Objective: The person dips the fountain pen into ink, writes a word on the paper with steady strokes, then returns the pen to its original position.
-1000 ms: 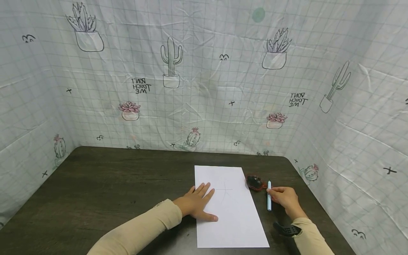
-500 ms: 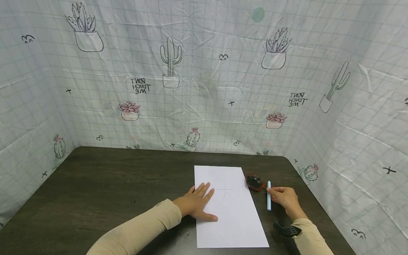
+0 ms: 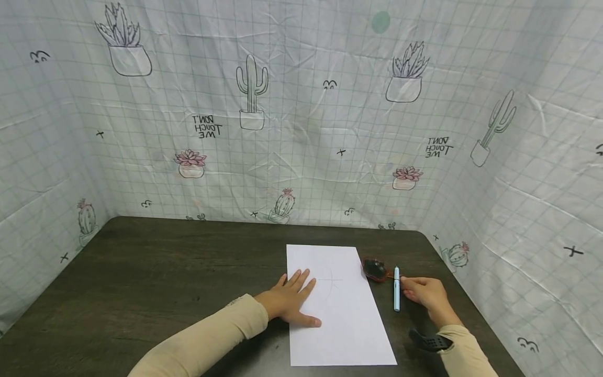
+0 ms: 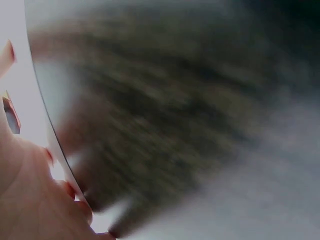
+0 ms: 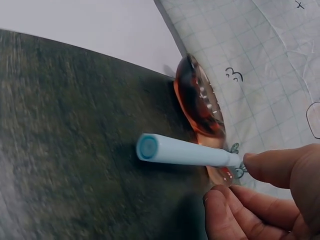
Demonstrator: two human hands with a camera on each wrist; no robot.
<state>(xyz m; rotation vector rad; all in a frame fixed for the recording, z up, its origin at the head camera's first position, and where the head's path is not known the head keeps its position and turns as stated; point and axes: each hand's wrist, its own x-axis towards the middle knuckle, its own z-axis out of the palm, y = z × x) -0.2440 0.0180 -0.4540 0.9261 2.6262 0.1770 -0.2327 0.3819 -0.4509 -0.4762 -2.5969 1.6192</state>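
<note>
My left hand [image 3: 294,303] lies flat with fingers spread on a white sheet of paper [image 3: 341,340], which bears faint crossed lines. In the left wrist view, the palm [image 4: 35,200] shows above the paper's edge. A light blue pen [image 3: 397,296] lies to the right of the sheet, across the handle of an orange, see-through, oval-headed object [image 3: 375,269] with a dark, shiny face. My right hand [image 3: 431,298] is just right of the pen. In the right wrist view, a gap separates the thumb [image 5: 275,165] from the curved fingers, with fingertips close to the handle's end.
The dark wooden table [image 3: 188,262] extends far to the left of the paper. A white grid-patterned curtain [image 3: 301,131] with cactus drawings hangs around its back and sides. A black watch band [image 3: 430,340] is on my right wrist.
My right hand has let go of the pen and shifted slightly right, away from it. The pen stays across the handle. The left hand has not moved on the paper.
</note>
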